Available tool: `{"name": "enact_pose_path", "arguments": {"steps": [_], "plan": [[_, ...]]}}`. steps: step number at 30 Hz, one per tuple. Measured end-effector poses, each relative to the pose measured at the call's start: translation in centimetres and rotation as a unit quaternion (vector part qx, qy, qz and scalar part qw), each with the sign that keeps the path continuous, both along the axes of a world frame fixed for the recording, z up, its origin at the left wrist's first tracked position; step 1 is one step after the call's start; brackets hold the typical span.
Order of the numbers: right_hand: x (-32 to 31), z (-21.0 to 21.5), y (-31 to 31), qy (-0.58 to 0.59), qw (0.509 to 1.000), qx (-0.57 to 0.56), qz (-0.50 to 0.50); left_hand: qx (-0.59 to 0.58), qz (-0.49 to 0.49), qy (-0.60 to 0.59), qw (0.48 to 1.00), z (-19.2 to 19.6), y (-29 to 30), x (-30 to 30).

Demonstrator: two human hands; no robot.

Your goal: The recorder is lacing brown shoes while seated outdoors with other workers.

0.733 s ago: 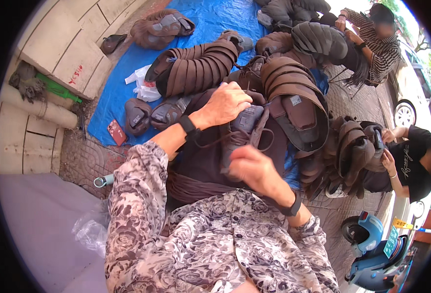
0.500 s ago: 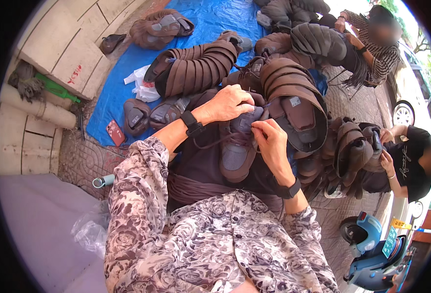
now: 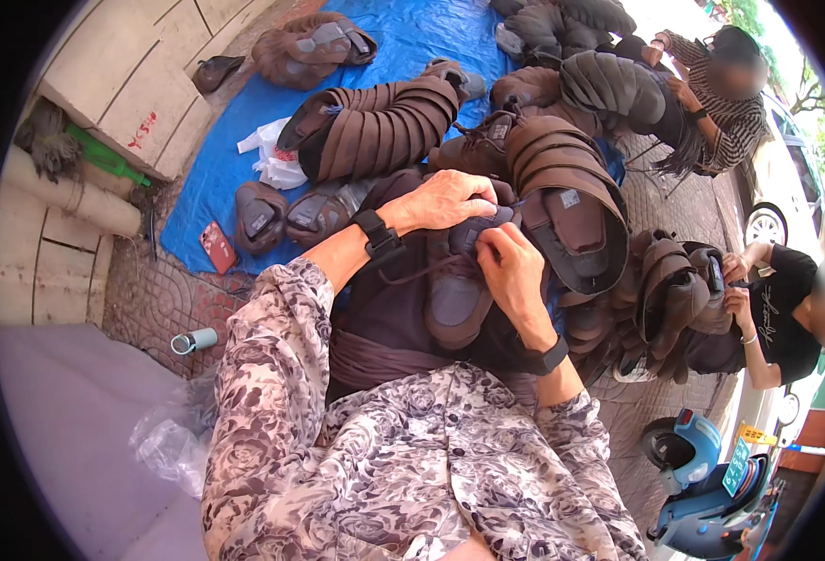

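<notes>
One left hand, one right hand | fingers pinched at one shoe | hold unclear

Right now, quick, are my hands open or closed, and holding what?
Left hand: closed at the brown shoe; whatever it pinches is hidden.
Right hand: closed at the same shoe; can't tell what it holds.

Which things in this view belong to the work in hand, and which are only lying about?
In the work: shoe upper, lace, left hand, right hand; likely also the stacked uppers.

Lying about, it seems: phone, bottle, white bag, clear plastic.
</notes>
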State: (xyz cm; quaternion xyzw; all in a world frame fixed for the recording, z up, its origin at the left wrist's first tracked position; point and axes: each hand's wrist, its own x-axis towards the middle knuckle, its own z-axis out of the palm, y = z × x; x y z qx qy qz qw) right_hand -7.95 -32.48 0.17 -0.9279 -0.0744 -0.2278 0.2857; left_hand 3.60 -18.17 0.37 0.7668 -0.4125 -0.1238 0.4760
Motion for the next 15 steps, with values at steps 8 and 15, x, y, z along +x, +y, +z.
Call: {"name": "enact_pose_path", "arguments": {"steps": [8,15], "plan": [[0.5,-0.9,0.4,0.022,0.996,0.073,0.045,0.003,0.028,0.022,0.999,0.1,-0.3,-0.3],[0.5,-0.9,1.5,0.09,0.976,0.194,-0.03,0.012,0.028,-0.015,0.999,0.3,-0.1,0.1]]}}
